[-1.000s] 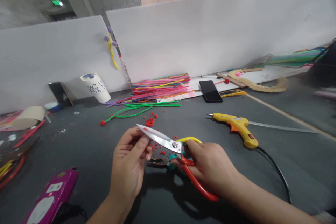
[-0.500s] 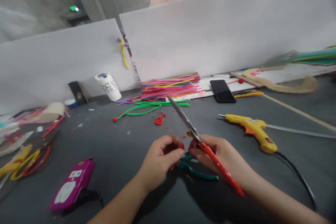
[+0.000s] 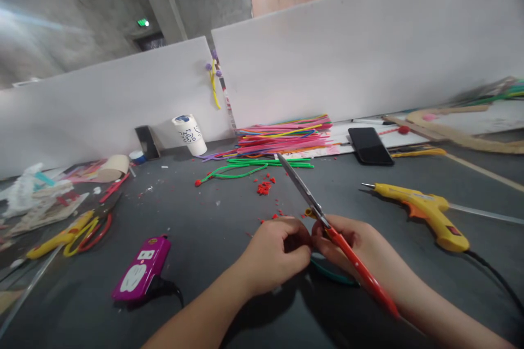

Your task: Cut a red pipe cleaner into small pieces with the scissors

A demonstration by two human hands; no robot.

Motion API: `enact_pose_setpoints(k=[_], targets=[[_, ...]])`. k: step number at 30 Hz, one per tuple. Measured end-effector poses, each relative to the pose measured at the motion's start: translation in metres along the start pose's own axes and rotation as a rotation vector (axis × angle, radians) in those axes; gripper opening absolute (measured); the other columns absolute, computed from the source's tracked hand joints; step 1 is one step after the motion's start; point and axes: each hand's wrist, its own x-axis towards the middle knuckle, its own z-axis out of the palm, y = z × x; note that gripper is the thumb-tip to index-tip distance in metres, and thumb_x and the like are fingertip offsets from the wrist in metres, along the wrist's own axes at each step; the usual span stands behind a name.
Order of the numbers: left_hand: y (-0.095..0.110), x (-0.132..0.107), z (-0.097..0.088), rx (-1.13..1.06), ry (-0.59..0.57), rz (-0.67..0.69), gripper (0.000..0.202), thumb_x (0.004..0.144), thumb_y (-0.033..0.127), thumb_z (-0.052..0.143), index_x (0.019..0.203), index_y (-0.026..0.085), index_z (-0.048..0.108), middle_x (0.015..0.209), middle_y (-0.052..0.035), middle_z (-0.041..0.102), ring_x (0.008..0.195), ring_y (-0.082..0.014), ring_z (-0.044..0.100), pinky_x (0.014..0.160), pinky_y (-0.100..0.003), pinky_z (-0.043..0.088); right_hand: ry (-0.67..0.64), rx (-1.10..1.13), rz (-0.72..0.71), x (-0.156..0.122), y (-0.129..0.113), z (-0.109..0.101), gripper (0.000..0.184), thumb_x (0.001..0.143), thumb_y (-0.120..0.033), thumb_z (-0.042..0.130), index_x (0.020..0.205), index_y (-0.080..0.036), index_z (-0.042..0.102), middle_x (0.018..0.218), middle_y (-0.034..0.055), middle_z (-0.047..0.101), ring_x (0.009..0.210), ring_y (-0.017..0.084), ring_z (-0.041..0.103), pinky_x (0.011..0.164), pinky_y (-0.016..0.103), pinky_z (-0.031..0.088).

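My right hand (image 3: 358,240) is closed around red-handled scissors (image 3: 356,259), whose blades point up and away to the left. My left hand (image 3: 280,248) is pinched, thumb against fingers, with its tips touching the right hand's fingertips. Whatever lies between the tips is hidden. Under the hands a teal-handled tool (image 3: 333,272) lies on the table, mostly covered. Small red clippings (image 3: 264,188) are scattered just beyond the hands. Behind them lie green pipe cleaners (image 3: 241,172), one with a red tip, and a pile of pink and mixed-colour pipe cleaners (image 3: 282,139).
On the right are a yellow glue gun (image 3: 426,210) with a cord and a black phone (image 3: 370,146). A purple device (image 3: 141,272), a yellow tool (image 3: 61,235) and other scissors (image 3: 96,232) lie left. A white cup (image 3: 189,135) stands before the white panels (image 3: 360,60).
The view has turned slightly left, shifting everything rightward. My fingertips have come together, hiding the red bit seen at the left fingertips. More of the teal tool is covered.
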Motion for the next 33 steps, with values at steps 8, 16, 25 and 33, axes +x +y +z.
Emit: enact_pose_setpoints(k=[8,16,25,33], targets=[[-0.002,0.001,-0.001,0.046,0.117,-0.037,0.008,0.068,0.014,0.051,0.061,0.017,0.051,0.060,0.0022,0.048,0.057,-0.0116,0.044,0.053,-0.022,0.035,0.037,-0.073,0.024,-0.001,0.008,0.002,0.009,0.064,-0.026,0.045,0.060,-0.018,0.045,0.056,-0.0037,0.040,0.054,0.011,0.036,0.048,0.020,0.031],[-0.002,0.000,-0.004,-0.015,0.171,-0.043,0.032,0.080,0.033,0.046,0.052,0.018,0.044,0.048,0.0055,0.033,0.047,-0.0090,0.034,0.046,-0.022,0.029,0.091,-0.146,0.020,0.000,0.006,0.001,0.017,0.065,-0.032,0.047,0.056,-0.018,0.042,0.050,-0.0041,0.039,0.050,0.010,0.036,0.045,0.020,0.031],[0.001,-0.003,0.003,0.184,0.169,0.105,0.012,0.070,0.015,0.055,0.075,0.017,0.066,0.067,-0.0015,0.061,0.056,-0.0121,0.050,0.057,-0.024,0.039,0.103,-0.074,-0.016,0.001,0.005,0.001,0.011,0.064,-0.028,0.048,0.058,-0.019,0.047,0.054,-0.0024,0.051,0.052,0.013,0.047,0.048,0.021,0.038],[-0.002,-0.002,0.006,0.254,0.192,0.159,0.014,0.069,0.011,0.052,0.073,0.016,0.064,0.066,-0.0015,0.060,0.056,-0.0119,0.048,0.057,-0.024,0.039,0.104,-0.103,-0.012,0.001,0.007,0.003,0.014,0.066,-0.030,0.047,0.059,-0.019,0.047,0.054,-0.0020,0.051,0.052,0.013,0.048,0.048,0.021,0.037]])
